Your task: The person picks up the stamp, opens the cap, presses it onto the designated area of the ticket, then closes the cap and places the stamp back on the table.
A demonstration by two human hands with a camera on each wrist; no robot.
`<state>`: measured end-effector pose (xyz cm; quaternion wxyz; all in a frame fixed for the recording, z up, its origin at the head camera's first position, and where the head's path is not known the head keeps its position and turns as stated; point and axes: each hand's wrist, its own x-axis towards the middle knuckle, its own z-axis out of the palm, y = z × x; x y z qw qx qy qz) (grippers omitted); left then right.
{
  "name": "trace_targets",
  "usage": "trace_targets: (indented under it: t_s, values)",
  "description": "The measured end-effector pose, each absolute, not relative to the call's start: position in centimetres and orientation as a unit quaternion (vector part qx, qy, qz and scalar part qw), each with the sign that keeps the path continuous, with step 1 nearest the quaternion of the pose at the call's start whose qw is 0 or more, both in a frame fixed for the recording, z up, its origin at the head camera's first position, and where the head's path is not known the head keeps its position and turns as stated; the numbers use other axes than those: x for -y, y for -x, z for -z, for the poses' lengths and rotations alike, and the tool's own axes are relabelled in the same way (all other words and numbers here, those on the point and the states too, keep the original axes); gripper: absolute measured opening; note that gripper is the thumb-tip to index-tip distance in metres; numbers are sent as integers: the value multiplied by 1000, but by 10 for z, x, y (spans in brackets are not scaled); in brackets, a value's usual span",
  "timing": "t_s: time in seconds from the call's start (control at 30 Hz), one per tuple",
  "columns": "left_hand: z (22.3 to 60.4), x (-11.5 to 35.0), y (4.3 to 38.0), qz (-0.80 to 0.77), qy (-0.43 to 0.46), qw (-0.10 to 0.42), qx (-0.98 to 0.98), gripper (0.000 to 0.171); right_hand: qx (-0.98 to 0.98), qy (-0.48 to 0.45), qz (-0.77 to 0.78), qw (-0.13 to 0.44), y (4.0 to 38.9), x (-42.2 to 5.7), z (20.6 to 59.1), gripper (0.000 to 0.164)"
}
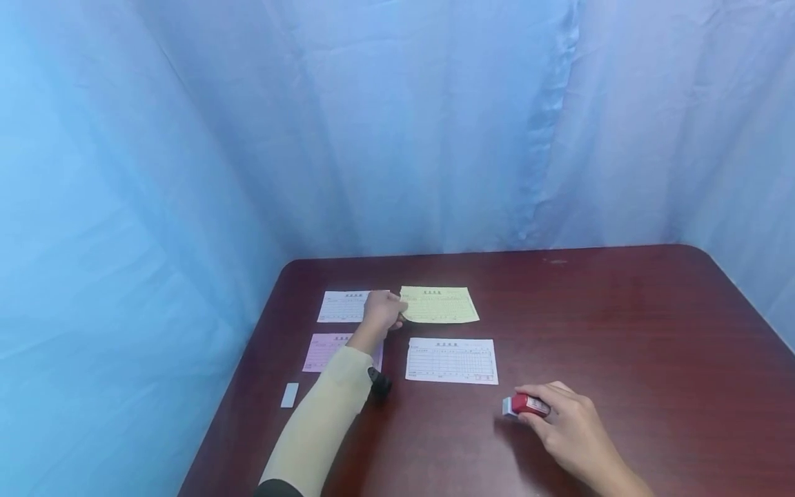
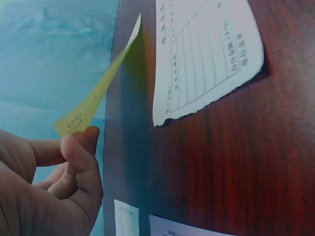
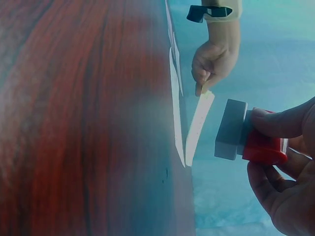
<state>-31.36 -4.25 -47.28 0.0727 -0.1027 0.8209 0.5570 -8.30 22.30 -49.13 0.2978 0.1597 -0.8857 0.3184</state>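
Observation:
My left hand (image 1: 384, 309) pinches the left edge of a yellow printed slip (image 1: 438, 305). In the left wrist view the slip (image 2: 93, 101) slopes, its held end lifted off the table. A red stamp (image 1: 530, 405) with a pale grey-blue end is gripped between thumb and fingers of my right hand (image 1: 574, 428), above the table at the right. The right wrist view shows the stamp (image 3: 266, 142) held sideways, apart from any paper. Just nearer than the yellow slip lies a white form (image 1: 452, 360) with a small red mark at its lower right corner.
Another white form (image 1: 340, 306) and a pink form (image 1: 326, 352) lie at the left, partly covered by the left hand and arm. A small pale rectangular piece (image 1: 289, 395) is near the left edge of the dark wooden table (image 1: 621, 331). Blue curtains (image 1: 435, 138) surround it.

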Motion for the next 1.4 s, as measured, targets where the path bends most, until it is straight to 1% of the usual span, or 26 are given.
trace_targets:
  t_s: [0.17,0.27,0.43,0.6,0.73,0.93,1.17,1.4]
  values:
    - [479,47,311,-577,111,78,-805,24,884,-159,-322,299,83,-223,491,48]
    - [481,51,307,-592,104,91,-794,26,883,-161,-323,300,82,-224,491,49]
    - [481,54,298,-625,91,111,-767,25,882,-162,-324,302,84,-225,490,49]
    - [484,54,292,-629,85,110,-765,22,884,-159,-324,298,84,-225,490,49]
    - [485,52,279,-623,79,108,-770,20,883,-164,-324,298,83,-226,490,49]
    - [486,48,261,-633,55,120,-763,15,879,-165,-329,304,85,-228,488,49]
    - [491,49,242,-619,49,122,-774,10,877,-169,-334,302,84,-226,488,49]
    - [496,51,215,-620,12,146,-771,8,867,-177,-341,318,85,-228,485,48]
